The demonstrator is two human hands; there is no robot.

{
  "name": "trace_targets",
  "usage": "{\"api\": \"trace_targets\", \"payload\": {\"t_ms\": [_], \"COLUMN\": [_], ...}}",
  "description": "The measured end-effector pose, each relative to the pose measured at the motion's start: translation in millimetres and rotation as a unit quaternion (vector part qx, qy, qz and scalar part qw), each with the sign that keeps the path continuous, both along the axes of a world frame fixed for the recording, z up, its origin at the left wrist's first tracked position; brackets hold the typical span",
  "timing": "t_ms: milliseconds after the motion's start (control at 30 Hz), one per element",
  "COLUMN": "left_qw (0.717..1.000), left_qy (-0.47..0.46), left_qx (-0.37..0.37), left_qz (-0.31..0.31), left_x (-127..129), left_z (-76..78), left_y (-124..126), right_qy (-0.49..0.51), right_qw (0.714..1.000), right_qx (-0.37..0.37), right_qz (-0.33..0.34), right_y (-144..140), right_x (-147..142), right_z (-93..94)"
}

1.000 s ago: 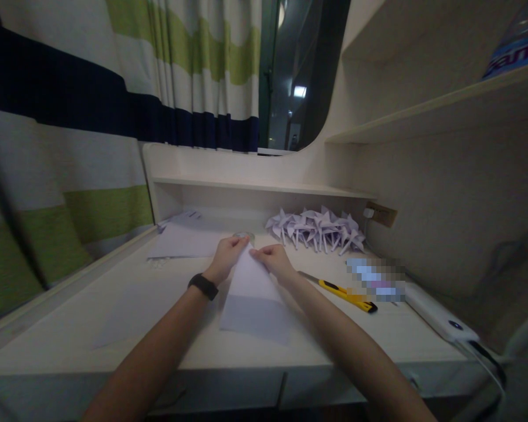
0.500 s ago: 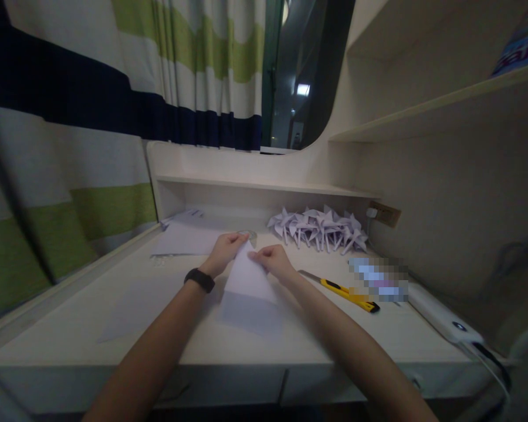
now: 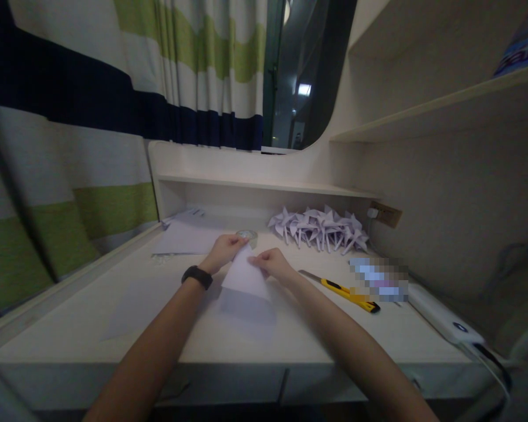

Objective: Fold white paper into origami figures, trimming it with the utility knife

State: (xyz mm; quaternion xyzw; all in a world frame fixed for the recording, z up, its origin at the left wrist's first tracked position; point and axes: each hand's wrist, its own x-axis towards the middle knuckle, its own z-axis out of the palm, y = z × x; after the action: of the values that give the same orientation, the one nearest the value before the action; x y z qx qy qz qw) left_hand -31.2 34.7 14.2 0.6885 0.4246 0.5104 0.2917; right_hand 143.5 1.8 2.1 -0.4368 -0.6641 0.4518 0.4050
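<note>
Between my two hands is a white sheet of paper (image 3: 247, 276), its far end narrow and its near edge lifted off the desk. My left hand (image 3: 226, 249), with a dark band on the wrist, pinches the sheet near its far tip. On the right edge, a little nearer to me, my right hand (image 3: 273, 261) pinches it between thumb and fingers. Just beyond the fingertips lies a roll of clear tape (image 3: 249, 235). Another white sheet (image 3: 136, 302) rests flat on the desk, left of the held one and partly behind my left forearm.
Several folded paper pinwheels (image 3: 319, 227) are bunched at the back right. A yellow utility knife (image 3: 345, 293), blade out, lies right of my forearm, near a blurred-out phone-like object (image 3: 378, 280) and a white power strip (image 3: 442, 316). Stacked paper (image 3: 187, 233) sits back left.
The paper's near edge has risen and the sheet looks shorter from here. Both hands keep their pinch, almost in the same place.
</note>
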Motion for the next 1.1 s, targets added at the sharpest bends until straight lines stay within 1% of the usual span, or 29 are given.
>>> {"api": "trace_targets", "payload": {"t_ms": [133, 267, 367, 500, 733, 933, 1000, 1100], "left_qw": [1.000, 1.000, 0.999, 0.999, 0.999, 0.998, 0.998, 0.996], "left_qy": [0.011, -0.028, -0.048, -0.046, -0.036, -0.033, -0.031, -0.039], "left_qx": [-0.001, -0.012, -0.011, -0.012, 0.001, 0.006, 0.002, 0.003], "left_qz": [-0.010, 0.002, 0.016, 0.023, 0.040, 0.052, 0.056, 0.080], "left_x": [-0.5, -1.2, -5.6, -9.6, -7.3, -9.2, -11.4, -18.8], "left_z": [-0.1, 0.3, -1.7, -4.8, -4.8, -9.8, -12.1, -14.6], "left_y": [-0.9, -0.2, 2.9, 5.2, 4.4, 9.6, 12.9, 19.3], "right_qy": [0.004, -0.003, -0.029, -0.052, -0.055, -0.058, -0.075, -0.116], "right_qw": [1.000, 0.999, 0.997, 0.994, 0.993, 0.989, 0.985, 0.974], "right_qx": [-0.015, -0.015, -0.027, -0.033, -0.025, -0.024, -0.036, -0.067], "right_qz": [0.012, 0.040, 0.069, 0.091, 0.098, 0.135, 0.151, 0.182], "right_y": [-2.8, -6.9, -7.6, -4.8, 1.3, 2.1, 3.0, 5.8], "right_x": [1.5, 4.3, 6.9, 9.4, 11.6, 16.3, 19.9, 24.8], "right_z": [3.3, 8.2, 9.3, 7.9, 4.4, 2.8, 2.4, 0.3]}}
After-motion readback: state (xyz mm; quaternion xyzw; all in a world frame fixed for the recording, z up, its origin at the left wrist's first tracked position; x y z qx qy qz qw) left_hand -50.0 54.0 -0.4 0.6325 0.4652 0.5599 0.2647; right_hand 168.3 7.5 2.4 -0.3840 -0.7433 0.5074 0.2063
